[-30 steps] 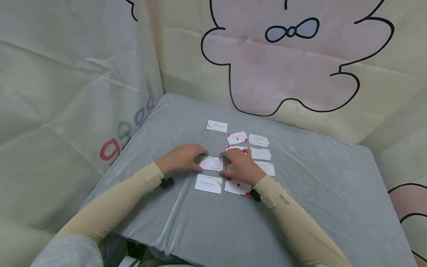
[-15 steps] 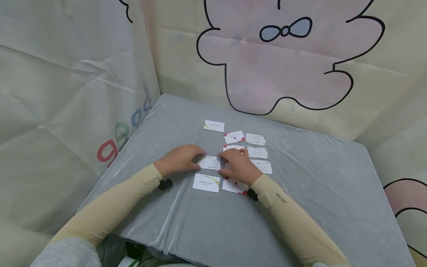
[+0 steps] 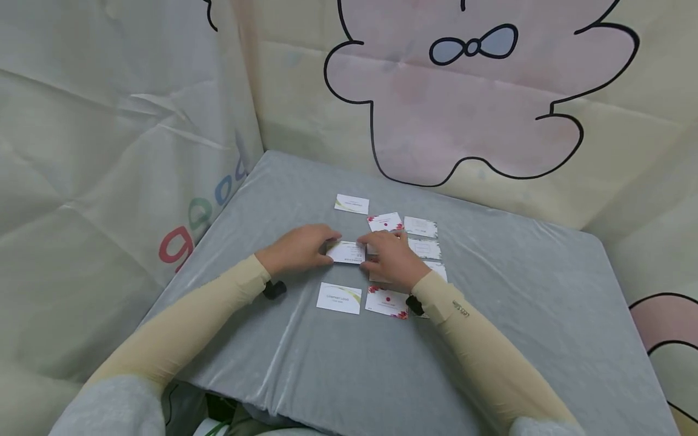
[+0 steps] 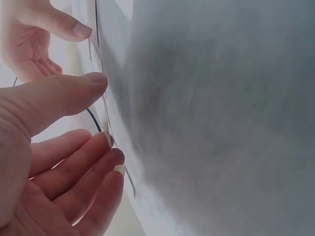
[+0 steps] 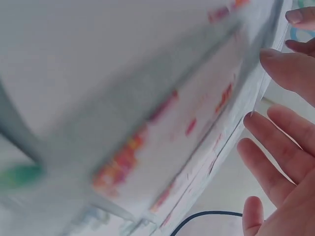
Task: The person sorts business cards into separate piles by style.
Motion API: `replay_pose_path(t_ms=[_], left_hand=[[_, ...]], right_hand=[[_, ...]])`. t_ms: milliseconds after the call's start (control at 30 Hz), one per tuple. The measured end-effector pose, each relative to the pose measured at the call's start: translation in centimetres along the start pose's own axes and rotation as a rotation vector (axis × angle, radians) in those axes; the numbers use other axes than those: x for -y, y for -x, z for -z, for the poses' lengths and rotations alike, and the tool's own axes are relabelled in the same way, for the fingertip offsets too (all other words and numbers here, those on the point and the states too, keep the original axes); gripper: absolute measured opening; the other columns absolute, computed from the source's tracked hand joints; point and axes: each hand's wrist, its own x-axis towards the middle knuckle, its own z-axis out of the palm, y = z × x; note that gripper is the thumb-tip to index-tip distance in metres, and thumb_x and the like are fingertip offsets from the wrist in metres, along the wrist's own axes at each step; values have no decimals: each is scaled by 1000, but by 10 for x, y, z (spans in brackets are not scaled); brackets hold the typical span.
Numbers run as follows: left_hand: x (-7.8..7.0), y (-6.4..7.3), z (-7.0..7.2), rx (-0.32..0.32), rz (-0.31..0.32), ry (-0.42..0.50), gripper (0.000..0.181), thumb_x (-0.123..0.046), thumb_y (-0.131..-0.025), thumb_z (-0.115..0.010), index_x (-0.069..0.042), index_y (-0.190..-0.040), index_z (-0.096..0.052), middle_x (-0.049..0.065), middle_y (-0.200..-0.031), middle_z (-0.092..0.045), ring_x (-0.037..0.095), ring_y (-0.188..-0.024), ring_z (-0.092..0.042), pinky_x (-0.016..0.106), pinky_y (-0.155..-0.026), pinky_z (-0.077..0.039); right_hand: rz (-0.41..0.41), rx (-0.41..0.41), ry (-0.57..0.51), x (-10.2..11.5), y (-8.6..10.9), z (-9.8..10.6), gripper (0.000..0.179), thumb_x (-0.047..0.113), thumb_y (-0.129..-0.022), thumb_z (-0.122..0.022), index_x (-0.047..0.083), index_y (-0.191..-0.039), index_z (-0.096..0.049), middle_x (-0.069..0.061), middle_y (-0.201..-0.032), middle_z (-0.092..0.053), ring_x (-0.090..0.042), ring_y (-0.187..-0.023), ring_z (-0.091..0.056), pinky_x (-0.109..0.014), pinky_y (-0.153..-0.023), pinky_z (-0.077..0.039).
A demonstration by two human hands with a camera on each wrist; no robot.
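A white business card (image 3: 346,252) with a yellow-green curve lies between both hands. My left hand (image 3: 297,249) pinches its left side, thumb on the near corner and fingertips on the far one. On its right side my right hand (image 3: 395,260) does the same. Edge-on in the left wrist view, the card appears as a thin line by the left thumb (image 4: 91,86). Nearer the body lies a matching card (image 3: 339,298) reading COMPANY LOGO. Beside that is a card with red flowers (image 3: 386,301). The right hand partly covers more cards in that column.
Farther back lie another yellow-green card (image 3: 351,204) and a red-flowered card (image 3: 385,221). A column of green-flecked cards (image 3: 425,249) runs to the right. Everything rests on a grey cloth-covered table (image 3: 518,339), with printed fabric walls (image 3: 131,151) at the left and back.
Both hands have moved the pinched card a little away from the body over the last half second. The gap to the COMPANY LOGO card has widened.
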Motion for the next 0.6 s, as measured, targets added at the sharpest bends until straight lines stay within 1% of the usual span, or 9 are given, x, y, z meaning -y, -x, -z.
replay_pose_path(t_ms=[67,167,333,433,533,600], left_hand=[[5,-8,4,-4,12,1,59,-22,-95,-83,-5,-148,-64,11,-142,-71,26,-129,-66,44,-113,-52],[15,-24,8,-2,33,7,60,-23,-97,-82,-5,-151,-62,11,-147,-68,26,-137,-63,44,-119,-49],[28,-50,17,13,72,0,60,-22,-99,-79,-4,-153,-59,12,-150,-64,26,-137,-61,44,-120,-48],[37,-69,23,16,81,-7,59,-20,-99,-77,-3,-153,-58,13,-151,-64,27,-139,-60,45,-121,-47],[50,-89,24,18,95,-3,58,-19,-100,-75,-4,-153,-58,13,-152,-63,28,-141,-59,44,-122,-46],[58,-100,24,14,108,1,57,-18,-100,-75,-5,-153,-58,12,-152,-63,27,-142,-58,44,-123,-45]], right_hand=[[-11,-12,-3,-4,-10,4,57,33,-96,-83,18,-148,-64,-4,-148,-67,-26,-147,-56,-66,-121,-25],[-29,-31,-23,-11,-25,10,55,32,-97,-83,18,-147,-64,-5,-149,-67,-27,-147,-55,-63,-119,-26],[-57,-46,-61,-25,-51,17,55,31,-99,-80,17,-150,-62,-6,-153,-64,-28,-148,-56,-60,-119,-29],[-105,-47,-84,-34,-67,18,57,32,-101,-78,18,-153,-59,-7,-157,-61,-30,-150,-54,-60,-123,-28],[-151,-51,-111,-41,-83,18,59,31,-101,-78,18,-154,-57,-7,-158,-60,-31,-151,-52,-57,-128,-33],[-170,-58,-129,-45,-94,19,59,29,-101,-78,17,-155,-57,-7,-159,-59,-31,-152,-51,-55,-128,-37]])
